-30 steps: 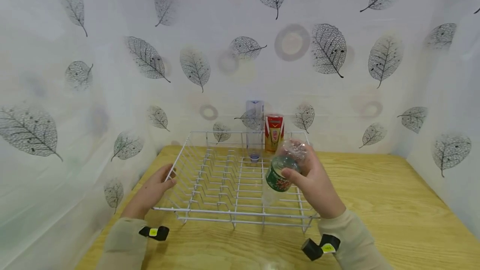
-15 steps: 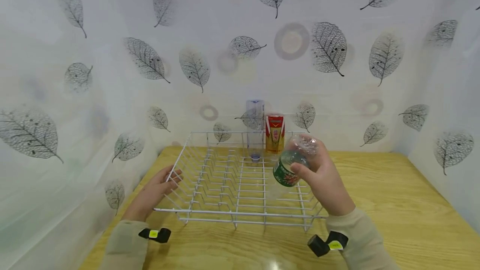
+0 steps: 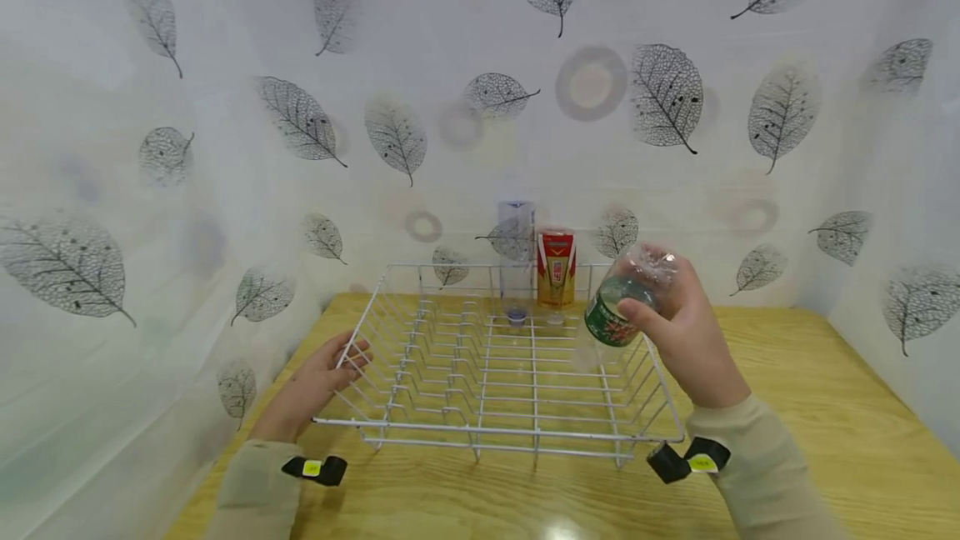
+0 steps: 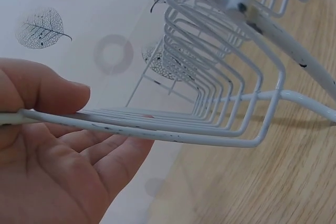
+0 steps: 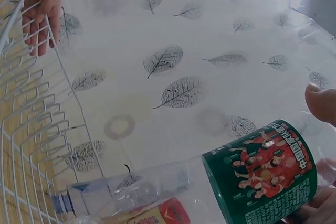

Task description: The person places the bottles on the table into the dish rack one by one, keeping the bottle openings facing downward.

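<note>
Two bottles upright in wire rack (image 3: 480, 373); right hand (image 3: 686, 332) grips clear bottle (image 3: 618, 307); left hand (image 3: 318, 377) clasps rack rim.

I see a white wire rack (image 3: 480, 365) on a light wood-grain tabletop (image 3: 810, 407), a clear bottle (image 3: 618, 311) with a green-and-red label, and a white backdrop (image 3: 225, 65) printed with grey leaves.
</note>
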### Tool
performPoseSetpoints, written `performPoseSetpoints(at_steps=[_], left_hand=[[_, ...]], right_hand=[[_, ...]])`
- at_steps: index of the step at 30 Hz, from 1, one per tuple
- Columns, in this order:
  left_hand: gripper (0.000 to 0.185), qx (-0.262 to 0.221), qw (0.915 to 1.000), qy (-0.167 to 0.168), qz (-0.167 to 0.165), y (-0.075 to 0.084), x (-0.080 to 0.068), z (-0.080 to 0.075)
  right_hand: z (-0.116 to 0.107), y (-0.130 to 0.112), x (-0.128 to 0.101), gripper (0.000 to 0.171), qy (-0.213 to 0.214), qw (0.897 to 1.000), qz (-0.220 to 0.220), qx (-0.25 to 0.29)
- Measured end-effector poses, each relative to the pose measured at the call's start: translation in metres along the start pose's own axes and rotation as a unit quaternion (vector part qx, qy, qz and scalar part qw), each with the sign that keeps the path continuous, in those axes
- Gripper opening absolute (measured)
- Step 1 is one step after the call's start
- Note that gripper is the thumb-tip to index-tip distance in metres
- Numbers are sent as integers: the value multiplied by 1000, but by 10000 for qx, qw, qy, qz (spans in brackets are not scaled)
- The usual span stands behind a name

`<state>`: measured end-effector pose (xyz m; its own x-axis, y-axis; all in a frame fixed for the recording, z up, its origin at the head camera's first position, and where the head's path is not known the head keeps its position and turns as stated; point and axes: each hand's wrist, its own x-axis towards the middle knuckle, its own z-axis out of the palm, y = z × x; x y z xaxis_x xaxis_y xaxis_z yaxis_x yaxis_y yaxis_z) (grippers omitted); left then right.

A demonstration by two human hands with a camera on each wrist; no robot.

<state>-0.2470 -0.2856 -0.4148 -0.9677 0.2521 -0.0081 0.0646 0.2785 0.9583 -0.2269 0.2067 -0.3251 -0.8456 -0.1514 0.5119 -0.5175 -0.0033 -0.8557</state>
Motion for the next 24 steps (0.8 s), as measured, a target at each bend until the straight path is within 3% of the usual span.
performPoseSetpoints(at_steps=[7, 15, 24], left_hand=[[70, 29, 9998, 74, -166, 1, 0, 0], [70, 96, 9998, 127, -152, 1, 0, 1], [69, 121, 9997, 122, -147, 3, -3, 1]], right_hand=[[-14, 4, 20, 69, 97, 9982, 104, -587], [-23, 15, 47, 78, 71, 9888, 530, -1391], [-26, 38, 76, 87, 25, 9842, 804, -1577]])
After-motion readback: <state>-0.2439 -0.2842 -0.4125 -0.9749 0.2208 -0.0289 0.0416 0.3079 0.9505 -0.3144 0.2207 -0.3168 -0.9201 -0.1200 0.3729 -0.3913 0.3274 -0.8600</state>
